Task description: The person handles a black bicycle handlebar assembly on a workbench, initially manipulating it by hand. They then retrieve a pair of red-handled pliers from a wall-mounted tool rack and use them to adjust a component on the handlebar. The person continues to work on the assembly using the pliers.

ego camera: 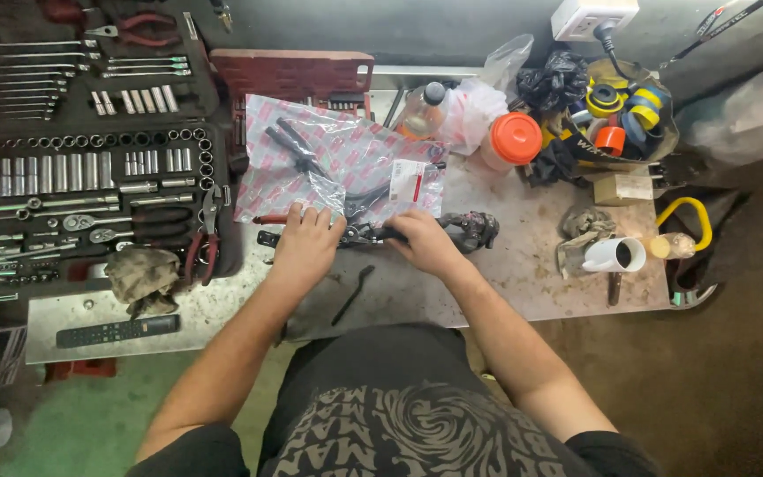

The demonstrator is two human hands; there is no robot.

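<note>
While I watched from above, my left hand (306, 246) and right hand (424, 243) were both closed around a dark metal part (366, 234) on the surface (523, 265), just below a plastic bag (337, 159); whatever was being done to the part looked unfinished.

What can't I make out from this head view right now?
- Dark metal part: its middle is covered by the left hand and right hand; grip unclear.
- Contents of the clear printed bag: blurred by glare and print.
- Socket set: sizes too small to tell.
- Wall socket: cut by the top edge.
</note>
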